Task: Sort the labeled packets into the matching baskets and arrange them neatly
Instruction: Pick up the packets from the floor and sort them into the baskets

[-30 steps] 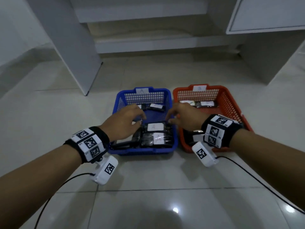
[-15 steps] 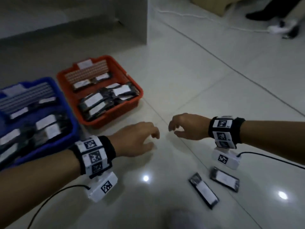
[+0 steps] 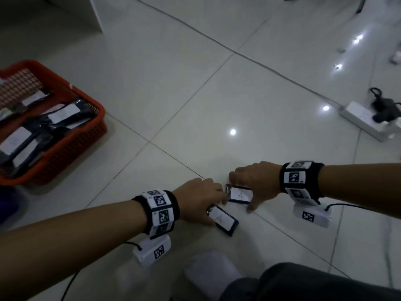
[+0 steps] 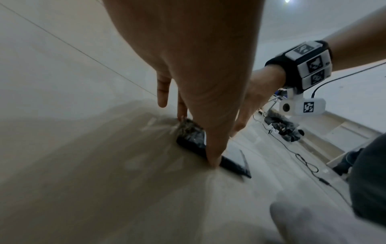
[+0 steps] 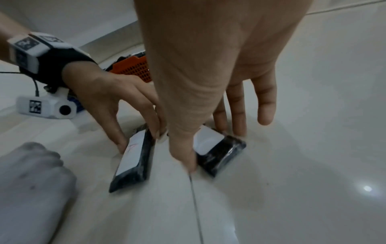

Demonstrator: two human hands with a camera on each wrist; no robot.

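Note:
Two black packets with white labels marked "A" lie side by side on the tiled floor. My left hand (image 3: 215,210) pinches the nearer packet (image 3: 224,220) at its end. In the left wrist view the thumb (image 4: 211,155) stands against one edge of this packet (image 4: 191,137). My right hand (image 3: 242,192) straddles the farther packet (image 3: 238,197), its thumb (image 5: 186,158) on the near side and its fingers (image 5: 237,125) on the far side. Both packets still touch the floor. The orange basket (image 3: 65,146), holding several labeled packets, stands at the left.
A dark blue sliver (image 3: 8,205) at the left edge may be the blue basket. A white power strip (image 3: 360,117) with black plugs lies at the right. A white cabinet panel (image 3: 93,11) stands top left. My white-socked foot (image 3: 208,276) and dark trouser leg (image 3: 303,283) are in front.
Both hands left the blue basket, swung right across the floor and came down on the two loose "A" packets. The view turned right, so the baskets slid to the left edge.

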